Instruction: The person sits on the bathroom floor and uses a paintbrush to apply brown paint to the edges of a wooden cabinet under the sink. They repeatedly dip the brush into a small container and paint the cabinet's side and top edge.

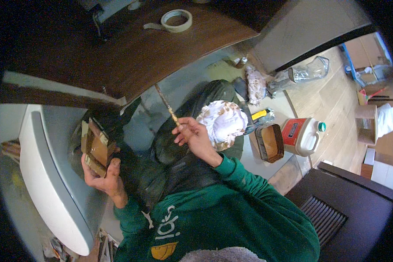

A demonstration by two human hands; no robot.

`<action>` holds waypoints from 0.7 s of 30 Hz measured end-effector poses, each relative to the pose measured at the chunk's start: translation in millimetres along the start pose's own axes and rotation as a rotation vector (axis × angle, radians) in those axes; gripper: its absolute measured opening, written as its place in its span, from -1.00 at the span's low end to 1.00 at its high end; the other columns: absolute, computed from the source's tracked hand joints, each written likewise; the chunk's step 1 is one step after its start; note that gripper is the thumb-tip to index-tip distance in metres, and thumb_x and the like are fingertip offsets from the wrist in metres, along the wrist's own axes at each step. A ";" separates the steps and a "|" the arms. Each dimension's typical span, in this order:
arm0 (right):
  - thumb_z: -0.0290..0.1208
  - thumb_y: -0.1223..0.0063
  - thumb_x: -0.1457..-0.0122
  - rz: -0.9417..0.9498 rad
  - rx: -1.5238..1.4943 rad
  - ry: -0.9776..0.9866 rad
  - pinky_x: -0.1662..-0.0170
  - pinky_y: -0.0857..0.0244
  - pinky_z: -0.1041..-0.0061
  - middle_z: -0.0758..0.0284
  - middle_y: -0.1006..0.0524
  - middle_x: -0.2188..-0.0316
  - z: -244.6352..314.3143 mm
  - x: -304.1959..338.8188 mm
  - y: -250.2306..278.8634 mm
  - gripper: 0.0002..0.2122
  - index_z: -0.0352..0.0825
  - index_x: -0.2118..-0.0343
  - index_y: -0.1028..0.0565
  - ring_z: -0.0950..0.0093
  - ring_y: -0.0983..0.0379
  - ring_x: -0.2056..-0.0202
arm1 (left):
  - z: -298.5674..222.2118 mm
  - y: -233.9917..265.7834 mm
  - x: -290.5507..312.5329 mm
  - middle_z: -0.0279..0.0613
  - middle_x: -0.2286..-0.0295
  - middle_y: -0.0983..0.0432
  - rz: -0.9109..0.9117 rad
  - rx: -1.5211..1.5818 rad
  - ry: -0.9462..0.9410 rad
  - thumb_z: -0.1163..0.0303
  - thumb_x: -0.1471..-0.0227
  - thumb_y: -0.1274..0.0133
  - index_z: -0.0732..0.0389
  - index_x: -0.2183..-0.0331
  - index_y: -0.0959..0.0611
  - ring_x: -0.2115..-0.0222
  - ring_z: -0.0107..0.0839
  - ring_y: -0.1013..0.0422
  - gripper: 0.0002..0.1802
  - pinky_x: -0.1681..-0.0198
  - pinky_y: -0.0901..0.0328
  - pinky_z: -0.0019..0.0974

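Note:
My left hand (105, 179) is closed around a small cut-down container (98, 150) with brown liquid in it, tilted at the left beside the white curved panel. In my right hand (195, 139) is a thin paintbrush (167, 105), smeared with brown, pinched between the fingers. The brush points up and away to the lower edge of the dark brown wooden panel (131, 52); I cannot tell whether its tip touches. A crumpled white cloth (223, 122) with brown stains lies by my right hand, over my leg.
A masking tape roll (177, 21) lies on the wooden panel. At the right stand a cut-open container (270, 142) with brown residue and a white jug (302, 137) with a green cap. A yellow-handled tool (260, 115), a stained rag (255, 85) and a clear plastic bottle (310, 70) lie beyond.

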State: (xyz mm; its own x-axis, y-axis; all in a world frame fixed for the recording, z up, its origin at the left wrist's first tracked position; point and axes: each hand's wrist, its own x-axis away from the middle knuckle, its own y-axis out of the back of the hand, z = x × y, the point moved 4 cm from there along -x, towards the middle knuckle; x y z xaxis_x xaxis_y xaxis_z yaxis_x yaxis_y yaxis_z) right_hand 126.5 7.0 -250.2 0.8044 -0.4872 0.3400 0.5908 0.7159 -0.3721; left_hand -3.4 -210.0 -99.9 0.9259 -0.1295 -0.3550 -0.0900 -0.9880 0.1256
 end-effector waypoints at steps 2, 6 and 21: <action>-0.39 0.09 -0.38 -0.037 0.007 -0.017 0.48 -0.42 0.56 0.28 -0.61 0.35 6.3 4.4 7.5 -0.76 -0.37 -0.02 -0.38 0.53 -0.54 0.50 | 2.2 -1.0 0.9 -0.01 0.18 -0.53 0.001 0.008 0.009 0.35 0.22 -0.45 0.49 -0.06 -0.43 0.28 -0.15 -0.55 -0.16 0.18 -0.49 -0.18; -0.40 0.02 -0.34 -0.263 -0.085 0.183 0.49 -0.31 0.62 0.32 -0.60 0.39 46.0 2.6 66.2 -0.79 -0.35 0.04 -0.47 0.62 -0.42 0.53 | 7.9 -6.9 -2.1 0.01 0.16 -0.52 0.028 0.070 -0.005 0.34 0.22 -0.47 0.49 -0.07 -0.42 0.28 -0.15 -0.55 -0.14 0.19 -0.50 -0.18; -0.46 0.03 -0.32 -0.727 0.048 0.341 0.47 -0.27 0.65 0.28 -0.62 0.34 107.0 -74.6 231.7 -0.77 -0.45 0.04 -0.48 0.58 -0.49 0.49 | 11.8 -27.1 -2.2 0.00 0.14 -0.51 0.135 0.039 0.046 0.31 0.20 -0.46 0.50 -0.09 -0.41 0.27 -0.19 -0.54 -0.12 0.12 -0.44 -0.18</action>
State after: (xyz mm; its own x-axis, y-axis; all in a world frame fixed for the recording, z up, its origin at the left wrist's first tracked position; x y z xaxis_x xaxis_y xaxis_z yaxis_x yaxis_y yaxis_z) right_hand 196.7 262.7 -269.3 0.1983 -0.9600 0.1975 0.9770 0.1774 -0.1188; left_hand -7.3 -183.9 -113.5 0.9200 -0.2585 -0.2947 -0.2283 -0.9644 0.1333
